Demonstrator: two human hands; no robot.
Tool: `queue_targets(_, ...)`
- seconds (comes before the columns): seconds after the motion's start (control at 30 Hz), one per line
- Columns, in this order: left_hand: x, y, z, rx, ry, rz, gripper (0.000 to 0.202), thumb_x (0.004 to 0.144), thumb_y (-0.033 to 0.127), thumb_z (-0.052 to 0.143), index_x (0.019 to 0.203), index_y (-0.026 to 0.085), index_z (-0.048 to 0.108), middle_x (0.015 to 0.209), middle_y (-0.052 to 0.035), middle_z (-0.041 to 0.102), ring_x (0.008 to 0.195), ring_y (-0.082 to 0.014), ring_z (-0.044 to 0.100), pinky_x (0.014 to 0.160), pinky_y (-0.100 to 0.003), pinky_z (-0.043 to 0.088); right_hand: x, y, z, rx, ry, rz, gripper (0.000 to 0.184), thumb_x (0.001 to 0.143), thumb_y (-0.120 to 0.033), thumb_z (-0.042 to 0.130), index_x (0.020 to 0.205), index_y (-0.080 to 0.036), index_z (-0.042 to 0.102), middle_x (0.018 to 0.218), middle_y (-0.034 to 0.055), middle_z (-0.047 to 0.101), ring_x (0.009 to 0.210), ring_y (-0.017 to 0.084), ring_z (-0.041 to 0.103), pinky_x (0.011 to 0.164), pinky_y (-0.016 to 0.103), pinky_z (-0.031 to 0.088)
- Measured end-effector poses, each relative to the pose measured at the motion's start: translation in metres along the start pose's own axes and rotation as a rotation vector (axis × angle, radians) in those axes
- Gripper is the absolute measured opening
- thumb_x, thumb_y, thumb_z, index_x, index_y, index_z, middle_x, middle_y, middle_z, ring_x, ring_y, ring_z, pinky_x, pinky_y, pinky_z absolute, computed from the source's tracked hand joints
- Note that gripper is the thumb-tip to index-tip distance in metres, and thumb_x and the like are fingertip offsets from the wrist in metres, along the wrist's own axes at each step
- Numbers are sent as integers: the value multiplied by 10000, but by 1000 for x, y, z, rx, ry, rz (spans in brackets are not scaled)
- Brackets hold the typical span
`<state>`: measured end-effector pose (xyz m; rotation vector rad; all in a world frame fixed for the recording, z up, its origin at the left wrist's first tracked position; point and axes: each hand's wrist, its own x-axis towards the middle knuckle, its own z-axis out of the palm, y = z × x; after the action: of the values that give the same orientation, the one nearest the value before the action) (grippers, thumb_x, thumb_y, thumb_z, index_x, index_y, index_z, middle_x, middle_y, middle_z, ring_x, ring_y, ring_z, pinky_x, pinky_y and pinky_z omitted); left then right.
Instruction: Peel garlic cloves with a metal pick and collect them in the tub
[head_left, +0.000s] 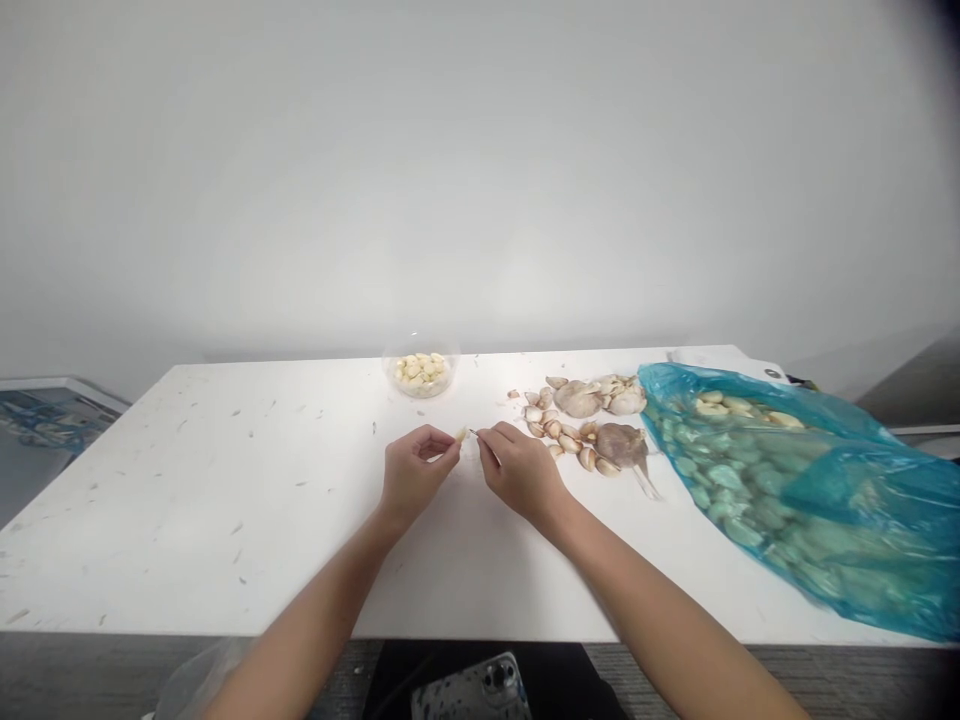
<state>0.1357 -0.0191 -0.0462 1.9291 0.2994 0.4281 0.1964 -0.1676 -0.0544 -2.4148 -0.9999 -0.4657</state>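
My left hand point(415, 472) pinches a pale garlic clove point(460, 434) above the middle of the desk point(187, 480); my right hand point(521, 472) clamps a small blade point(474, 432) at it, hands nearly together. Clove: light, stiff, slippery. Hold its base.

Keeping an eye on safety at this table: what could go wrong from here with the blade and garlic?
The small blade in the right hand points at the clove pinched in the left hand, so a slip could nick the left fingers. The clove is small and might squirt loose. The loose skins beside the right hand could also get swept into the blue bag.
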Motion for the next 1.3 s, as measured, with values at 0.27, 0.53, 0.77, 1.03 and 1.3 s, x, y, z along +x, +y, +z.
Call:
queue_targets(0.27, 2, -1, -1, -56, -36, -45, 218, 699, 339, 674, 730, 132, 613, 703, -52, 638, 662, -149, 601, 640, -250, 501, 2, 3, -1, 11, 15, 33, 231, 859, -163, 424, 841, -154, 654, 802, 36, 588, 702, 114, 539, 606, 233, 354)
queue_targets(0.53, 4, 7, -4, -242, -64, -205, 266, 638, 323, 736, 735, 110, 610, 708, -74, 644, 699, -161, 612, 669, -264, 498, 2, 2, -3, 31, 45, 61, 241, 870, -186, 419, 847, -156, 657, 801, 38, 600, 724, 115, 554, 643, 230, 375)
queue_targets(0.77, 8, 14, -7, -588, -54, -416, 318, 582, 264, 791, 733, 88, 575, 704, -67, 646, 739, -149, 631, 874, -347, 502, 3, 0, -6, 91, 116, 9, 263, 893, -233, 418, 959, -153, 660, 835, 35, 624, 776, 117, 583, 652, 212, 403)
queue_targets(1.03, 9, 9, -7, -627, -91, -461, 314, 612, 253, 783, 758, 83, 564, 739, -79, 654, 764, -151, 636, 888, -350, 502, -3, -5, -1, 52, 98, -113, 282, 921, -239, 396, 1046, -169, 639, 858, 25, 629, 699, 87, 591, 541, 194, 386)
queue_targets(1.3, 7, 14, -8, -598, -112, -437, 333, 606, 260, 790, 758, 72, 560, 735, -84, 653, 751, -149, 634, 899, -359, 499, 0, -3, 0, 37, 130, -144, 273, 918, -205, 407, 1039, -132, 640, 845, 34, 630, 701, 97, 600, 524, 193, 403)
